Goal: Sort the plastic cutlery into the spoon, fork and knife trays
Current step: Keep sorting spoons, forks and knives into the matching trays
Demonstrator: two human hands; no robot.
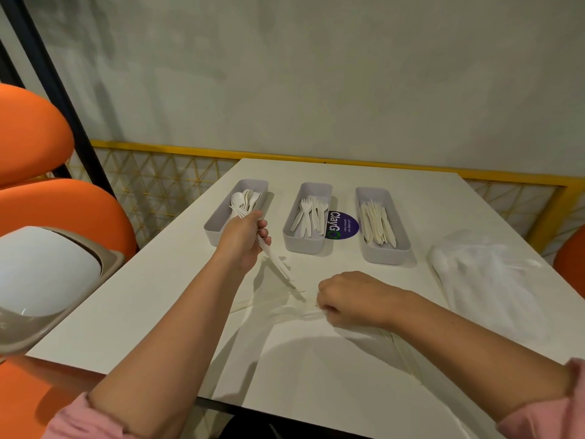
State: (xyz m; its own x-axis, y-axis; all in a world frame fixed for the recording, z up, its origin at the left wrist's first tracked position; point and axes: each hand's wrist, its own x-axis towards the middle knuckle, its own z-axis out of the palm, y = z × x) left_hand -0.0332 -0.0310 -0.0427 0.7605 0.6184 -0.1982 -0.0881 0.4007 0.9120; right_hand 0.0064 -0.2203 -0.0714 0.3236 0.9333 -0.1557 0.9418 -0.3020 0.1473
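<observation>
A person is sorting at centre frame.
Left hand [245, 239] is gripping forks [273, 258] over the spoon tray [212, 228]; fork tray [303, 246] and knife tray [388, 258] are sitting rightward, stocked; right hand [351, 296] is pinching a wrapper [294, 312].

A purple sticker [342, 225] on the table [427, 210] reads "ClayGo" (smaller print illegible).

Your white table [427, 201] fills the centre and lower right of the frame, with three grey trays in a row across its far half: spoon tray [211, 230] left, fork tray [302, 245] middle, knife tray [386, 258] right. Round purple sticker [346, 224] lies between fork and knife trays. Clear bag [487, 280] lies at the right, crumpled clear wrap [278, 312] at centre.
</observation>
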